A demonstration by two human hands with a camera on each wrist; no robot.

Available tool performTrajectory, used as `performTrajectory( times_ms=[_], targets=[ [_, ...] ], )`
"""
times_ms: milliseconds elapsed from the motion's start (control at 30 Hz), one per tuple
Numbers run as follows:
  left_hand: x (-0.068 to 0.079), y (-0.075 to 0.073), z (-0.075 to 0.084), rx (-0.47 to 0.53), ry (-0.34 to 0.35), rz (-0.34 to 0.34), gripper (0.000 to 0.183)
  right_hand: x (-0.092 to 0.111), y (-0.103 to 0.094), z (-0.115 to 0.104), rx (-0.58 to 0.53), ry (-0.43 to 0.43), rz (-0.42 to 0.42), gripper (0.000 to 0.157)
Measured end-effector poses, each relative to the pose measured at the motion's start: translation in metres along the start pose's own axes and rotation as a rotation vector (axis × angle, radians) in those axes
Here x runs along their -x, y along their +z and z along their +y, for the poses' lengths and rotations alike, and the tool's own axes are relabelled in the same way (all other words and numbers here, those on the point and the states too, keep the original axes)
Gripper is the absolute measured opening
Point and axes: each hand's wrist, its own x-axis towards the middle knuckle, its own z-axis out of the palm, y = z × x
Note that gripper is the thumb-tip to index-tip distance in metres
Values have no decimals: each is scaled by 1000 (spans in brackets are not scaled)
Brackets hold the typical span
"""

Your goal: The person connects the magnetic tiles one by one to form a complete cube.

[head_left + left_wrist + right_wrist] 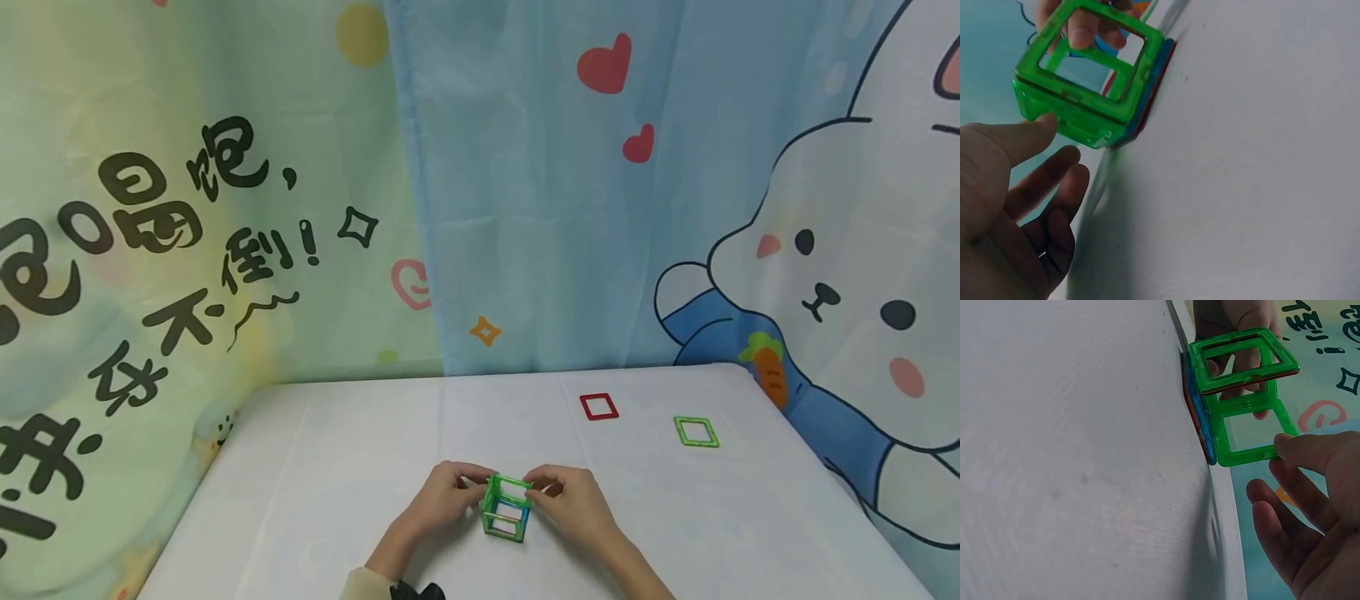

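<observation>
A small open box of magnetic tile frames (491, 498) stands on the table between both hands. Its walls are green square frames (1072, 125); at the base lie a blue frame (1201, 417) and a red one (1192, 412) beneath it. On the box's left, my left hand (448, 497) holds a green frame, thumb against its side. My right hand (573, 504) pinches the corner of a green frame on the right between thumb and forefinger, its other fingers loosely bent. Some fingertips are hidden behind the frames.
A red square frame (599, 407) lies flat farther back on the white table (337, 467). To its right lies a green square frame (697, 432). A printed curtain (510, 208) hangs behind the table's back edge.
</observation>
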Motion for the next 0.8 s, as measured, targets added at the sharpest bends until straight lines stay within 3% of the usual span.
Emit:
performTrajectory(
  times_ms=[567, 800],
  targets=[
    [-8, -2, 5, -64, 42, -78, 15, 0, -2, 1, -16, -37, -27, 19],
    [-6, -2, 3, -64, 11, -77, 16, 2, -4, 3, -53, -7, -68, 19]
  ],
)
